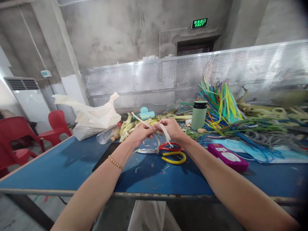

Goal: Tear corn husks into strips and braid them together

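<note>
My left hand [141, 134] and my right hand [172, 129] meet above the middle of the table, thumbs and fingertips pinched together. Between them they hold a pale husk strip [165, 132]. One end sticks up to the left past my left hand, and the other hangs below my right fingers. The exact grip at the fingertips is partly hidden. Just under the hands lie scissors [173, 157] with one red and one yellow handle loop, blades pointing left. Pale green husk pieces [126, 128] are heaped behind my left hand.
On the blue table [79, 168] are a white plastic bag [96, 120], a clear bottle [106, 136], a dark flat object [107, 155], a green canister [199, 117], a purple box [227, 157], face masks [260, 152] and colourful strands [223, 106]. A perforated metal panel [144, 80] stands behind.
</note>
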Action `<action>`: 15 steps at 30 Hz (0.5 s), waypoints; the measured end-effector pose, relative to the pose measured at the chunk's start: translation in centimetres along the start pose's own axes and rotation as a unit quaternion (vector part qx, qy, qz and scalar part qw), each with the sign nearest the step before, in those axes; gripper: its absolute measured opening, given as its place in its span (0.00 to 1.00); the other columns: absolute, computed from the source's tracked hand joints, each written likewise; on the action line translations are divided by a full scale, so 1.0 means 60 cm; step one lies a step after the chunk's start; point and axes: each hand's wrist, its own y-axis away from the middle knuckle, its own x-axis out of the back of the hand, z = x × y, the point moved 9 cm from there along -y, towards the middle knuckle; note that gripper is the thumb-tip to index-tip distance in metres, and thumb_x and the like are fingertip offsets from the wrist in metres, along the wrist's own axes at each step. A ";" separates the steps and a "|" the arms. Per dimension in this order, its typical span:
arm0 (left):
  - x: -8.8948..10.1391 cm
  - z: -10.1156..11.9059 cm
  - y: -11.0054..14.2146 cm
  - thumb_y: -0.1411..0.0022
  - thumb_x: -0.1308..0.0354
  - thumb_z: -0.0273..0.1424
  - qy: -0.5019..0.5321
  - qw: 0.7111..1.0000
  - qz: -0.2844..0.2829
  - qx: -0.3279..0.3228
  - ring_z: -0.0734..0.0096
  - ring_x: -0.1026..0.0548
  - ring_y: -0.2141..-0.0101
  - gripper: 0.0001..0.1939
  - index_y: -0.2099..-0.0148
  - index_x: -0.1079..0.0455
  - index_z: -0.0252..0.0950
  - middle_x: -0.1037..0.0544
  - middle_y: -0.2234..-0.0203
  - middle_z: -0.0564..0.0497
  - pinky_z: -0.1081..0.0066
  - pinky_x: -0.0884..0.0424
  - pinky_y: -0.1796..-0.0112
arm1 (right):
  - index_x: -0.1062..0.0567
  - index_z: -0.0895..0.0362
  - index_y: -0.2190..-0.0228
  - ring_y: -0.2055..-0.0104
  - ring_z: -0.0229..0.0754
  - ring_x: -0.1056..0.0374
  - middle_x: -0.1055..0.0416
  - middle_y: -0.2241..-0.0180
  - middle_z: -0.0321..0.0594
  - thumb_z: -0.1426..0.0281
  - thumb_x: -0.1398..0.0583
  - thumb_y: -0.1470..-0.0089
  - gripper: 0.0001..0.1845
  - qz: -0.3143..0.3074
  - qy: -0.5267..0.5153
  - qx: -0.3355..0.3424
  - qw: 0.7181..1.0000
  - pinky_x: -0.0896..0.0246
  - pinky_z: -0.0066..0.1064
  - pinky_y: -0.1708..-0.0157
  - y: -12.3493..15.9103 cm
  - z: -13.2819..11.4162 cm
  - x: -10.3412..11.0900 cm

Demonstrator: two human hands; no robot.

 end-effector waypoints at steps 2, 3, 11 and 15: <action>-0.001 0.000 -0.001 0.47 0.39 0.34 -0.005 1.000 0.003 -0.005 0.79 0.37 0.81 0.10 0.74 0.30 0.31 0.31 0.81 0.52 0.73 0.43 0.78 | 0.28 0.62 0.79 0.82 0.31 0.46 0.39 0.85 0.31 0.58 0.35 0.59 0.18 -0.003 -0.014 -0.008 1.000 0.53 0.25 0.82 0.000 0.002 -0.001; -0.001 -0.001 -0.001 0.47 0.39 0.33 -0.009 1.000 0.005 -0.007 0.79 0.37 0.81 0.10 0.73 0.29 0.31 0.31 0.81 0.52 0.73 0.43 0.77 | 0.28 0.62 0.79 0.82 0.31 0.45 0.38 0.85 0.32 0.58 0.34 0.60 0.18 0.000 -0.012 -0.011 1.000 0.52 0.25 0.82 0.000 0.004 -0.001; -0.008 0.004 0.001 0.49 0.38 0.31 0.005 1.000 -0.006 -0.001 0.80 0.37 0.80 0.08 0.73 0.29 0.29 0.30 0.80 0.51 0.74 0.44 0.77 | 0.29 0.61 0.82 0.80 0.33 0.42 0.35 0.83 0.35 0.56 0.34 0.61 0.20 0.022 0.030 -0.020 0.999 0.48 0.26 0.81 -0.001 0.008 0.005; -0.008 0.002 0.000 0.50 0.38 0.30 0.010 1.000 -0.012 -0.006 0.80 0.36 0.80 0.07 0.73 0.30 0.30 0.30 0.80 0.52 0.74 0.43 0.77 | 0.29 0.60 0.82 0.80 0.34 0.42 0.35 0.84 0.35 0.55 0.35 0.60 0.20 0.026 0.041 -0.014 0.999 0.49 0.26 0.81 -0.002 0.009 0.006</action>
